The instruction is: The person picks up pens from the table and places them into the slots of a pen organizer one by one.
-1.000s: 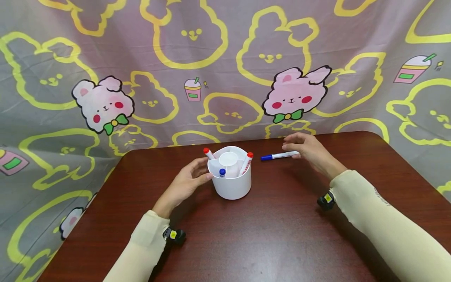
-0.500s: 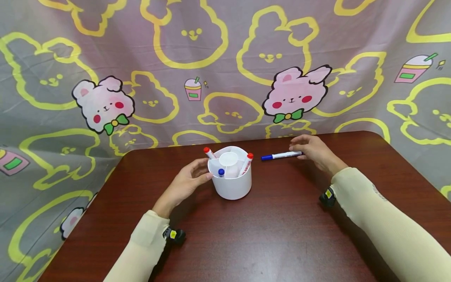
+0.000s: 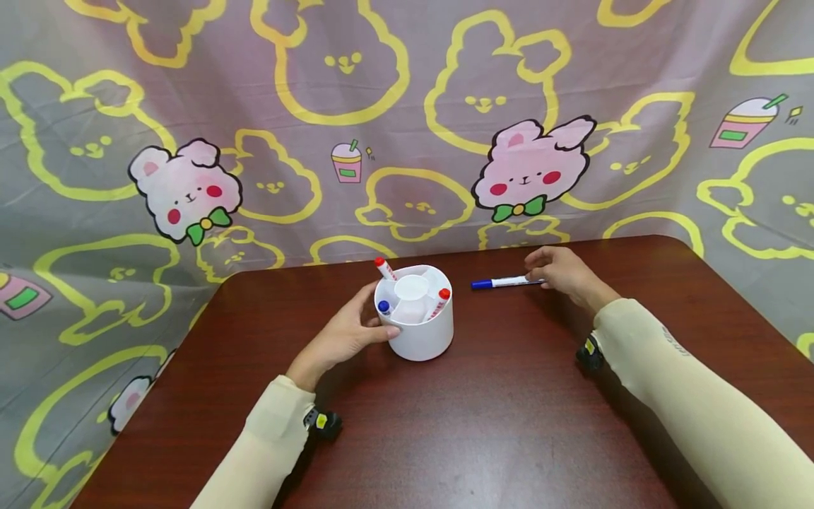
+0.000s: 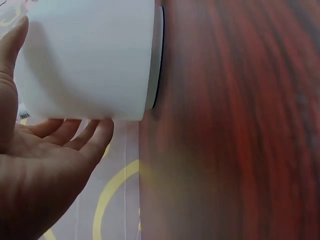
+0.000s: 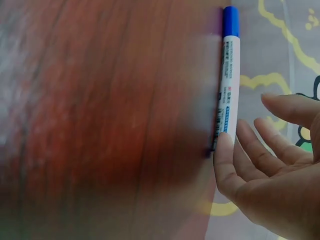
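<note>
My left hand (image 3: 346,332) grips the side of a white round pen holder (image 3: 425,342), its thumb on the near wall and its fingers reaching round the far side. Divided compartments hold two red-capped markers, one at the back (image 3: 385,268) and one at the right (image 3: 439,304), and a blue-capped marker (image 3: 384,307) at the left. A white marker with a blue cap (image 3: 502,282) lies on the table to the right. My right hand (image 3: 566,274) is at its capless end. In the right wrist view, a fingertip meets the marker (image 5: 231,75) while the thumb stays apart from it.
Both hands are over a dark reddish-brown wooden table (image 3: 483,424). A patterned curtain (image 3: 407,141) with bear and rabbit drawings hangs close behind its far edge. Each wrist carries a small black camera, such as the right one (image 3: 590,352).
The pen holder has turned under my left hand, so its markers have shifted round; that thumb now lies further over the near wall. My right hand has moved slightly right along the loose marker.
</note>
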The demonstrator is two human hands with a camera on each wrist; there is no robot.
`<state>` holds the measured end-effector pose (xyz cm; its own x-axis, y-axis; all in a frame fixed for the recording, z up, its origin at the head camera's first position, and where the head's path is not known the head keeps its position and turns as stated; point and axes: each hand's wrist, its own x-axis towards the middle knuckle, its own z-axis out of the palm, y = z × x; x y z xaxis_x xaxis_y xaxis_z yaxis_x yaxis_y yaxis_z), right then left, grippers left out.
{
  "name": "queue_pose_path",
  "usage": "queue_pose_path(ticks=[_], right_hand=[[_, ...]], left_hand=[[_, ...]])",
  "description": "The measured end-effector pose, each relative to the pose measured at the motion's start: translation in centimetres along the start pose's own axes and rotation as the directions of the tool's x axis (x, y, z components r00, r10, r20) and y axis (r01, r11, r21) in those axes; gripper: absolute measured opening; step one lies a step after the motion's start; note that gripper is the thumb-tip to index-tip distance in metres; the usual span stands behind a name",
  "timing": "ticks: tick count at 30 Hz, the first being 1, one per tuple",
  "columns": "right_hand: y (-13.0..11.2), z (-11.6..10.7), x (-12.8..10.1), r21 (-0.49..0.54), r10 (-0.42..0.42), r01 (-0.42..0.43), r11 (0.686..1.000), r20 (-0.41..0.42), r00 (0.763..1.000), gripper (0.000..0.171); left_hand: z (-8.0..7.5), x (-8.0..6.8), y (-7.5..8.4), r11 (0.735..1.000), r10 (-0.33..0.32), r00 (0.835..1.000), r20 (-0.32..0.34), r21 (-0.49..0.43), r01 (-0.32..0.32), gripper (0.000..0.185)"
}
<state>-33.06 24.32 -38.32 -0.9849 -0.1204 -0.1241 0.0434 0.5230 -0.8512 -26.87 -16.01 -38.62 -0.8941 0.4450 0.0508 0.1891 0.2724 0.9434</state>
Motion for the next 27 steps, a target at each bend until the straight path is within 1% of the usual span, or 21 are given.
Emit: queue_pose_path(ticks=[7,11,14,18,24,27], right_hand=[[1.0,-0.2,0.2,-0.045,-0.016,0.015,0.999,-0.022,1.0,0.038],[1.2,-0.3,0.3,-0.1,-0.017,0.013,0.995,-0.035,0.999,0.035],[1.3,-0.3,0.4,-0.158,-0.019,0.013,0.987,-0.036,0.999,0.033],[1.3,-0.1,0.6,-0.21,-0.036,0.027,0.977,-0.036,0.999,0.031],[1.4,0.1,0.5,-0.241,-0.037,0.025,0.97,-0.045,0.998,0.025],[1.4,0.1,0.5,-0.252,-0.037,0.024,0.967,-0.046,0.998,0.023]], left_hand=[[0.7,0.7,0.1,0.997,-0.006,1.0,-0.022,0.07,0.007,0.099],[0.8,0.8,0.1,0.995,-0.007,0.999,-0.032,0.103,0.01,0.1],[0.8,0.8,0.0,0.995,-0.008,0.999,-0.032,0.098,0.011,0.101],[0.8,0.8,0.0,0.997,-0.002,0.999,-0.034,0.075,0.005,0.103],[1.2,0.8,0.1,0.998,0.029,0.999,-0.028,0.057,-0.028,0.104],[1.3,0.8,0.2,0.998,0.035,0.999,-0.025,0.045,-0.034,0.105]])
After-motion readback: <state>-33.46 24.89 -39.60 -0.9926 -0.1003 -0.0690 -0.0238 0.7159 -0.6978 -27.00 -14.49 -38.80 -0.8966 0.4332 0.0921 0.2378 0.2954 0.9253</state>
